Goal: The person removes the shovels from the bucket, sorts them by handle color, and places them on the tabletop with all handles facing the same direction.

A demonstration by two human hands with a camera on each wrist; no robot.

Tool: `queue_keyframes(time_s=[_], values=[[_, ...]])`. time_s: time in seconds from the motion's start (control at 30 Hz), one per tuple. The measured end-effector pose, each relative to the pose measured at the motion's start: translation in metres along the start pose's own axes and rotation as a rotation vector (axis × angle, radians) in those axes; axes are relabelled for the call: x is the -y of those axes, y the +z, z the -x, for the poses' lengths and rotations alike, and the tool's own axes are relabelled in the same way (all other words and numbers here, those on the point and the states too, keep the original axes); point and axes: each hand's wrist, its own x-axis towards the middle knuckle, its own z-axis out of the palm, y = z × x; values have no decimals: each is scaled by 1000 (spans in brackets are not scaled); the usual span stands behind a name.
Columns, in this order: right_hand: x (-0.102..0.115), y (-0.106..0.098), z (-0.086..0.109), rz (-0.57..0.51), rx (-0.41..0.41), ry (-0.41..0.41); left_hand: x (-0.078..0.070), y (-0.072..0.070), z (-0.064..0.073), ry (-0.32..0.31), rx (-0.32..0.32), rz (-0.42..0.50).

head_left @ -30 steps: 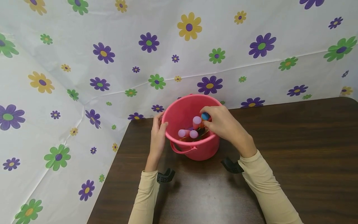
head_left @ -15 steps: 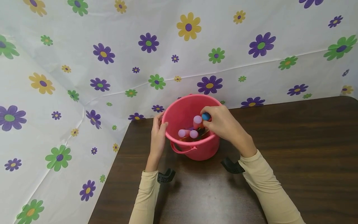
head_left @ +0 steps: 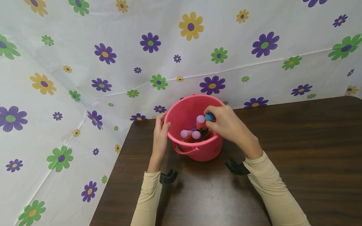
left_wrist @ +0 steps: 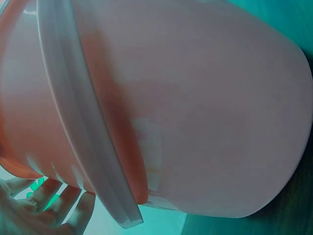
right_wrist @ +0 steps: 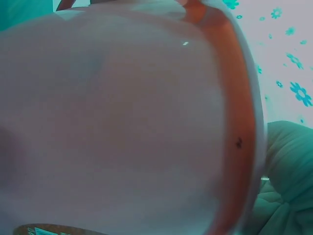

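A pink bucket (head_left: 207, 150) stands on the table and fills most of both wrist views. My left hand (head_left: 160, 138) grips its left rim, thumb over the edge and fingers outside. In the left wrist view, the fingers (left_wrist: 58, 200) show by the rim. My right hand (head_left: 227, 124) reaches over the right rim and pinches a blue, round-topped thing (head_left: 209, 116) between thumb and fingers. Its lower part is hidden in the bucket. Beside it stands a pink stick with a lavender round end (head_left: 200, 119). Two similar lavender ends (head_left: 190, 134) lie lower, among darker pieces.
The bucket's pink handle (head_left: 183, 152) hangs down at the front. Dark wood-grain table (head_left: 297, 141) extends right and toward the front. Behind and to the left hangs a white flower-print sheet (head_left: 118, 28). Black wrist mounts (head_left: 168, 176) stick out from both forearms.
My right hand has shifted slightly right with the blue-topped thing, and the nearest lavender-ended stick has shifted a little with it. The left hand keeps its grip on the rim.
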Motion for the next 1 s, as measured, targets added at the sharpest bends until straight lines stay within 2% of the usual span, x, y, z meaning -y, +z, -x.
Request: queue_keyframes(time_s=[0.3, 0.87, 1.0], values=[[7, -15, 11, 5, -40, -39, 0, 1, 0, 4, -1, 4], [24, -40, 33, 26, -160, -75, 2, -1, 1, 1, 1, 0], [28, -44, 39, 34, -202, -107, 2, -1, 0, 3, 3, 4]])
